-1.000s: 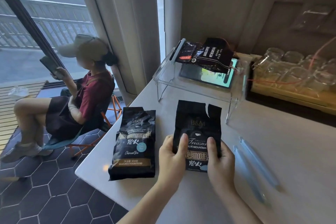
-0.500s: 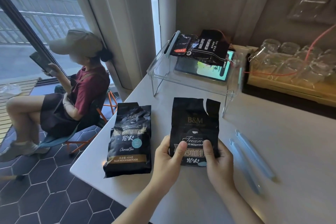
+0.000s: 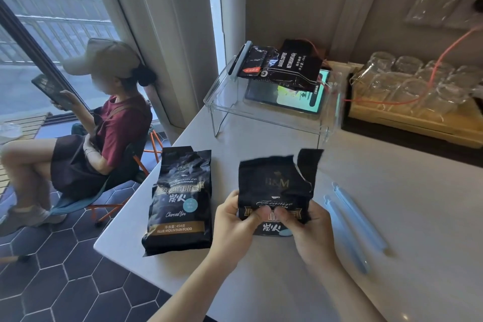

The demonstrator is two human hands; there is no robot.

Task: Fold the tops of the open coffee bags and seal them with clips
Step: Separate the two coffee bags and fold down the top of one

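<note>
A black coffee bag (image 3: pixel 274 185) with a torn, open top lies on the white table (image 3: pixel 392 204) in front of me. My left hand (image 3: pixel 232 227) grips its lower left part and my right hand (image 3: pixel 311 235) its lower right, thumbs meeting on the front. A second black coffee bag (image 3: pixel 180 201) lies to the left, near the table's edge. Two light blue sealing clips (image 3: pixel 358 219) lie side by side to the right of my right hand.
A clear acrylic stand (image 3: pixel 224 102) at the back carries another black bag (image 3: pixel 282 65) and a tablet. A wooden tray of glasses (image 3: pixel 418 117) stands at the back right. A person sits on a chair to the left, beyond the table's edge.
My thumbs have come together on the bag's front, and the bag's top has lifted slightly. The view has shifted a little.
</note>
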